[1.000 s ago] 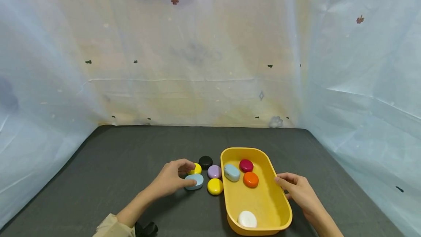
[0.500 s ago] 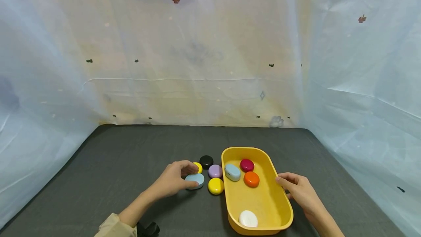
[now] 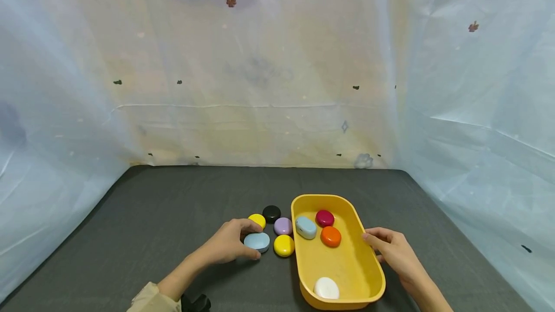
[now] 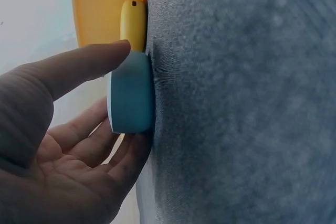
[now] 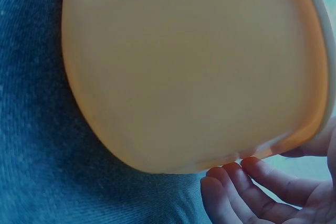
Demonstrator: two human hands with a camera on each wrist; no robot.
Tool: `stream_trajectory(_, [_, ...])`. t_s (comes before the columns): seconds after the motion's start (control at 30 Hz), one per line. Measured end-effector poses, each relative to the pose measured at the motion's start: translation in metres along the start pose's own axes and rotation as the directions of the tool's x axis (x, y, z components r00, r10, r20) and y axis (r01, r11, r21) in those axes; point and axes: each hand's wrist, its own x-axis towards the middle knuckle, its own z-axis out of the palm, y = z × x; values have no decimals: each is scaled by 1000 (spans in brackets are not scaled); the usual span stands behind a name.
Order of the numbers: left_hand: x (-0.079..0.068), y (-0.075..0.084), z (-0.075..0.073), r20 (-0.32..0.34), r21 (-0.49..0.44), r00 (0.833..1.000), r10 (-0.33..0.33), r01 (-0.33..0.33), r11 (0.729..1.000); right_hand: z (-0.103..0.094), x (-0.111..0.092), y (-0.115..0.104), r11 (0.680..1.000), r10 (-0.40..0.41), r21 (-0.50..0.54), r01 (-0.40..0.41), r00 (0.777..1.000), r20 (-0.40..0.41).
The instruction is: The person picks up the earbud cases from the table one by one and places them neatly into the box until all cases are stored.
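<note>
In the head view my left hand [image 3: 230,242] holds a light blue oval piece [image 3: 257,242] by its ends, thumb on the near side and fingers on the far side. The left wrist view shows this blue piece [image 4: 131,93] low against the dark cloth, between thumb and fingers. My right hand [image 3: 396,252] grips the right rim of a yellow plastic bin [image 3: 342,273], thumb over the edge and fingertips against the outer wall. Inside the bin lie another light blue piece [image 3: 306,227], a dark red one [image 3: 324,218], an orange one [image 3: 331,237] and a white one [image 3: 326,288].
Right of the left hand lie a yellow round piece [image 3: 284,246] and a purple one [image 3: 283,226], close to the bin's left wall. Farther back are a black piece [image 3: 271,214] and another yellow piece [image 3: 257,220]. A dark cloth [image 3: 208,191] covers the table; pale sheets [image 3: 269,85] hang around it.
My left hand has drawn slightly nearer to me with the light blue piece, leaving more of the yellow piece behind it visible. My right hand and the bin keep their place.
</note>
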Motion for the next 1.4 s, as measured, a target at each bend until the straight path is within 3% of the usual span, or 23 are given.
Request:
stream_trajectory(0.53, [-1, 2, 2, -6, -6, 1000, -25, 25, 1000, 0, -1, 0, 1000, 0, -9, 0, 1000, -4])
stream_trajectory(1.4, [-1, 3, 4, 3, 25, 1000, -6, 5, 1000, 0, 0, 0, 1000, 2, -24, -3, 1000, -9])
